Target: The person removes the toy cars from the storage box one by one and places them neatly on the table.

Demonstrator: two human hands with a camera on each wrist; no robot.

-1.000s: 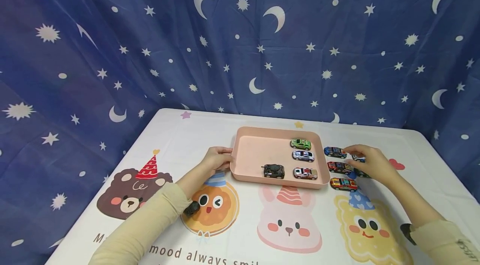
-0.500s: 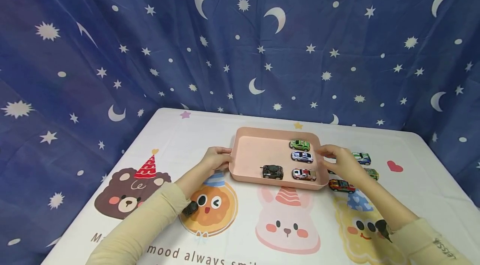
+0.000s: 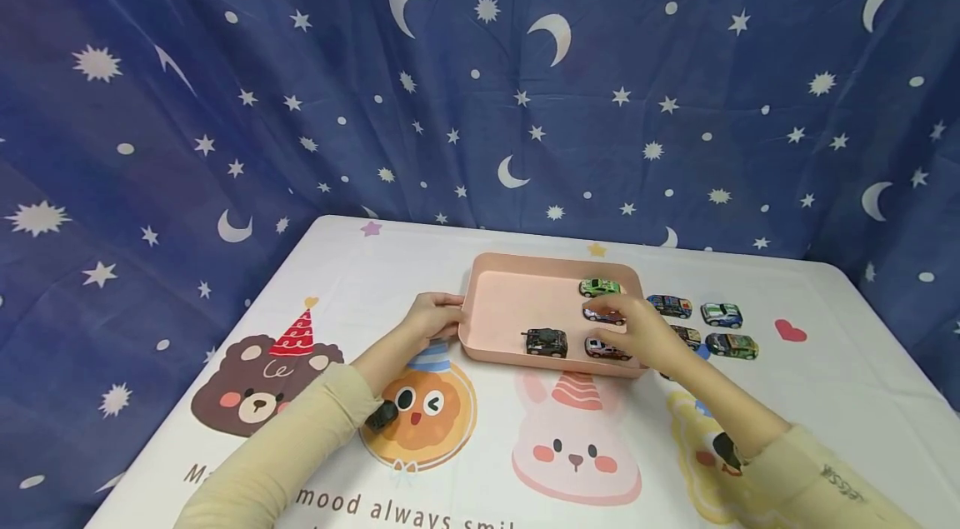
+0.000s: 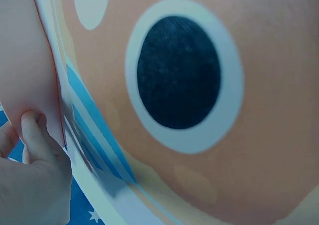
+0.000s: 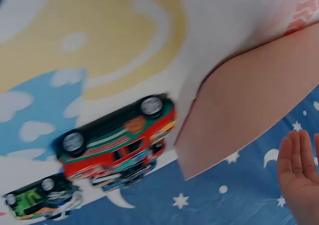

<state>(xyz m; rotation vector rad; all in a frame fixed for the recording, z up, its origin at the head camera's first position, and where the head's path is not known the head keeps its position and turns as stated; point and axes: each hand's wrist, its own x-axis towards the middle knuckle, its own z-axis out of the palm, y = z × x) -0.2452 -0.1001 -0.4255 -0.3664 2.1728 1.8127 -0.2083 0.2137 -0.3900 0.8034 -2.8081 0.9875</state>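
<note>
My left hand (image 3: 433, 316) pinches the left wall of the pink tray (image 3: 517, 300); the left wrist view shows its thumb pressed on that wall. The right hand (image 3: 645, 333) reaches over the tray's right wall, fingertips right at a white toy car (image 3: 603, 317). Its fingers (image 5: 295, 158) look straight in the right wrist view, with nothing between them there. Behind the white car sits a green toy car (image 3: 598, 287). A white-and-red toy car (image 3: 606, 348), partly under the hand, and a black toy tank (image 3: 546, 342) stand along the tray's front.
Right of the tray, several toy cars stand on the table: a blue one (image 3: 669, 306), a white-and-green one (image 3: 722, 314), a dark green one (image 3: 732, 345). The right wrist view shows a red-and-green car (image 5: 119, 140) beside the tray. A blue curtain (image 3: 480, 96) hangs behind.
My right hand has moved left from the cars on the table, across the tray's right wall, to the white car inside. The left hand has stayed on the tray.
</note>
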